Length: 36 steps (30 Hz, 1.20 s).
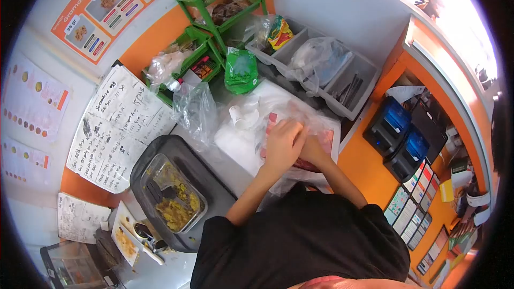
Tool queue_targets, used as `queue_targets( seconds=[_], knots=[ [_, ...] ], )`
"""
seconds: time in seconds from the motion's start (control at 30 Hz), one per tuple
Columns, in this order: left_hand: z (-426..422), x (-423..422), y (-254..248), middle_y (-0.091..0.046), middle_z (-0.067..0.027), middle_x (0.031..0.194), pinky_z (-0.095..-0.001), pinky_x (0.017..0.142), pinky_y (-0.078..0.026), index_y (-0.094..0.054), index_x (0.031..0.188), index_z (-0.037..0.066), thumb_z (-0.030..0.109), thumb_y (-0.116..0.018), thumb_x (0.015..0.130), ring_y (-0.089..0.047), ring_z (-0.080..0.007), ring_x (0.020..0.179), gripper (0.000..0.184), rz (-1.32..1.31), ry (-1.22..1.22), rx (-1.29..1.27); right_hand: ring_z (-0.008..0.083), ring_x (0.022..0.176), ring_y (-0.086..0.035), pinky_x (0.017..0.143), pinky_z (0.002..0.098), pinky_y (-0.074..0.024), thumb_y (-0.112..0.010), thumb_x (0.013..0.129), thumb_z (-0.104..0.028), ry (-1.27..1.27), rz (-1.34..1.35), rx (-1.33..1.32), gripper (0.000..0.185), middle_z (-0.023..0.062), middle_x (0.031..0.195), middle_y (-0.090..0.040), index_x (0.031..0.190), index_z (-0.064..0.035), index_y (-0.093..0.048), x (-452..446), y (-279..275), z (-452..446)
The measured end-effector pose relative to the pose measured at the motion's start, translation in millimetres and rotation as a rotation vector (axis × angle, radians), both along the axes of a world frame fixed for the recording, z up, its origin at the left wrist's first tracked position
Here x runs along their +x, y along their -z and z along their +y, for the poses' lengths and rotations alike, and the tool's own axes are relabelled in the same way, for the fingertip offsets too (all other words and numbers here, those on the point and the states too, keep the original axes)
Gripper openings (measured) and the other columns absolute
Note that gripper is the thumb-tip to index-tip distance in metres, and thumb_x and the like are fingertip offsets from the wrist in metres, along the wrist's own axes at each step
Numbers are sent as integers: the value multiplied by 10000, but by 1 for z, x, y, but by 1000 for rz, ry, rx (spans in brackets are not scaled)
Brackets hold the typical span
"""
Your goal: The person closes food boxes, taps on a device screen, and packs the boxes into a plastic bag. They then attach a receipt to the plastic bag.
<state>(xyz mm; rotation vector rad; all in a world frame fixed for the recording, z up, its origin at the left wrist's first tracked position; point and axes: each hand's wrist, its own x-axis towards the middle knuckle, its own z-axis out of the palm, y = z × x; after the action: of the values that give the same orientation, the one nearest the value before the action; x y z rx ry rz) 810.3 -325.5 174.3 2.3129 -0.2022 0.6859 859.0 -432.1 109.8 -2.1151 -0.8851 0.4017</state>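
My left hand (285,140) and my right hand (310,149) are close together over a clear plastic bag (289,111) with red and pink patches. The fingers of my left hand are bent and pressed together at the bag; what they grip is too small to make out. My right hand lies partly behind the left, so its fingers are mostly hidden. Under the bag is a white stack (235,142) of sheets or bags. A small white cup-like item (239,118) lies on it, left of my hands.
A black tray holds a clear container of yellow-green food (176,198) at the left. Beyond my hands stand a green rack (214,32), a green packet (241,69) and a grey divided bin (321,64). Black devices (396,134) sit on the orange counter (356,168) at the right.
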Motion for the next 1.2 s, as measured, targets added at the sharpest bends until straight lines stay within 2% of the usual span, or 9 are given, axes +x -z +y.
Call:
queue_targets(
  seconds=[0.23,0.37,0.47,0.6,0.7,0.83,1.0,1.07,1.2],
  knots=[
    [22,-12,2,-574,-118,918,-366,819,-362,-571,958,47,168,-592,730,-520,-248,895,259,-141,-99,-18,204,969,-504,827,310,-408,-546,774,-91,143,739,883,382,105,1099,-517,1130,1,-443,16,-5,6],
    [15,-7,20,-573,-160,951,-381,719,-416,-531,1029,20,195,-582,735,-545,-312,859,345,144,167,-652,246,1167,-354,952,367,-303,-618,740,-203,-162,263,448,600,193,1236,-374,1222,8,-330,-4,-56,6],
    [16,3,57,-560,-146,914,-392,674,-419,-539,974,20,179,-524,755,-538,-320,817,271,267,-30,-187,281,1236,-241,1003,415,-218,-663,679,-319,-54,-231,-7,782,202,1286,-300,1269,-4,-259,-15,-104,-19],
    [-17,-6,-16,-470,-123,1076,-436,830,-341,-552,888,31,151,-520,700,-447,-298,985,225,101,-71,135,289,1262,-140,1034,398,-121,-648,664,-408,-262,-316,120,875,160,1350,-180,1305,-38,-180,14,-6,-26],
    [-17,0,-12,-446,-116,1122,-455,920,-270,-529,946,48,97,-533,650,-387,-304,1080,300,-108,-90,547,240,1183,-167,981,350,-126,-542,768,-377,-67,95,261,662,145,1268,-195,1237,-54,-205,19,62,-19],
    [-17,-28,-14,-402,-146,1173,-504,907,-247,-533,976,35,104,-558,636,-346,-331,1120,348,-77,-91,299,180,803,-410,738,276,-325,-486,824,-284,106,516,748,219,77,858,-439,900,-87,-432,17,12,-2],
    [20,-86,84,-353,-191,1233,-513,931,-247,-459,1164,133,239,-651,612,-320,-368,1147,593,-93,-367,483,123,498,-328,503,236,-278,-397,868,-268,-123,1318,1192,278,-15,527,-334,618,-149,-373,38,-49,-29],
    [21,-83,100,-347,-194,1239,-484,946,-251,-444,1191,145,334,-680,606,-328,-371,1143,658,-147,-371,205,83,422,-159,430,230,-166,-399,867,-256,160,1304,1095,385,-66,452,-153,536,-167,-224,21,-92,-29],
    [47,-37,60,-481,-186,1090,-383,916,-324,-477,1131,54,485,-667,631,-436,-357,1050,687,-40,41,-630,61,443,-201,445,204,-204,-350,904,-249,66,1114,947,377,-57,480,-223,548,-154,-269,-3,-163,-32]
  ],
)
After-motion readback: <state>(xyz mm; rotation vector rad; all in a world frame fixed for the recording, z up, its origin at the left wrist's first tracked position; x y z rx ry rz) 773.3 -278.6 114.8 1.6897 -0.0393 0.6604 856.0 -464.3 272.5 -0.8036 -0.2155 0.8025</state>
